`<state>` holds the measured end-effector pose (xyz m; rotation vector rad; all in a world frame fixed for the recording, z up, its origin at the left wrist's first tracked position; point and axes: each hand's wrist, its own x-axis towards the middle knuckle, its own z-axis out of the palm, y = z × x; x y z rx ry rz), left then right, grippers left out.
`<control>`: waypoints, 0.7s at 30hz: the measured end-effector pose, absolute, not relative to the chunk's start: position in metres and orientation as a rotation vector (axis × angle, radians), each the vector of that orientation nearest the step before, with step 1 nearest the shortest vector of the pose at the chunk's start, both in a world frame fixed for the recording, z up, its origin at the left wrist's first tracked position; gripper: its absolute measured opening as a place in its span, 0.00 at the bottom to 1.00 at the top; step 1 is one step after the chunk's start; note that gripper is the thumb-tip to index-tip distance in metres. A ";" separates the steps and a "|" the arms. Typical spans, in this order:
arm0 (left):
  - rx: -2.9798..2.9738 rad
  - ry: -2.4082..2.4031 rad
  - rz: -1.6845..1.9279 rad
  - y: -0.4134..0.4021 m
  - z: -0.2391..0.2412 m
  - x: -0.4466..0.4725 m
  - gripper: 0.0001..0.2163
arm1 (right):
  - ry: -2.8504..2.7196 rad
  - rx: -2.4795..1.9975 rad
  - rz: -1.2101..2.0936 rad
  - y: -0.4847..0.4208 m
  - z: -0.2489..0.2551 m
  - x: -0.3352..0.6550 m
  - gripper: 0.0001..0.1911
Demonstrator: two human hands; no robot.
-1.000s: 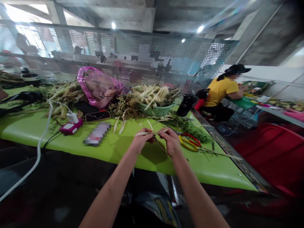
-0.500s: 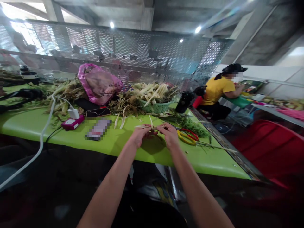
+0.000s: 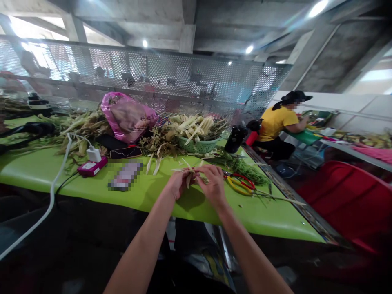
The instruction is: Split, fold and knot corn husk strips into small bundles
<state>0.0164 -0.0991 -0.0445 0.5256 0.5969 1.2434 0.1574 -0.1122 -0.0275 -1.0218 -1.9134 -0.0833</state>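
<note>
Over the near edge of the green table (image 3: 36, 171), my left hand (image 3: 177, 183) and my right hand (image 3: 212, 184) meet, fingers pinched on pale dried leaf strips (image 3: 187, 172). The strips stick out between the two hands and fan to the left and upward. Both hands are closed on them. Scissors with red and yellow handles (image 3: 241, 183) lie on the table just right of my right hand.
A green basket (image 3: 200, 143) of pale strips, a pink plastic bag (image 3: 127, 116) and heaps of dried leaves (image 3: 79, 130) line the back of the table. A phone (image 3: 125, 175), a pink charger (image 3: 90, 167) and a white cable (image 3: 55, 179) lie at left. A person in yellow (image 3: 277, 126) sits at right.
My hands have drawn closer together and the strips between them have bunched up, with my right hand now over the bundle. The view has shifted slightly.
</note>
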 end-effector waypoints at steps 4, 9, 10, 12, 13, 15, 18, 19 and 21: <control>0.542 0.551 1.299 -0.099 -0.047 0.015 0.04 | -2.161 -0.983 -0.053 -0.118 -0.028 0.148 0.22; 0.552 0.552 1.322 -0.103 -0.044 0.014 0.03 | -2.228 -0.972 -0.084 -0.120 -0.028 0.146 0.15; 0.555 0.554 1.328 -0.103 -0.043 0.014 0.04 | -2.241 -0.958 -0.088 -0.120 -0.028 0.146 0.13; 0.558 0.557 1.339 -0.104 -0.043 0.013 0.07 | -2.247 -0.931 -0.095 -0.120 -0.029 0.146 0.10; 0.562 0.560 1.345 -0.104 -0.043 0.013 0.09 | -2.232 -0.922 -0.097 -0.120 -0.030 0.146 0.08; 0.595 0.589 1.365 -0.103 -0.043 0.013 0.12 | -2.168 -0.921 -0.093 -0.119 -0.030 0.147 0.07; 0.672 0.668 1.399 -0.101 -0.045 0.015 0.15 | -2.043 -0.964 -0.070 -0.117 -0.030 0.151 0.07; 0.688 0.685 1.403 -0.101 -0.046 0.016 0.15 | -2.005 -0.979 -0.060 -0.116 -0.029 0.153 0.07; 0.695 0.700 1.386 -0.101 -0.046 0.018 0.15 | -1.930 -1.003 -0.045 -0.114 -0.028 0.156 0.07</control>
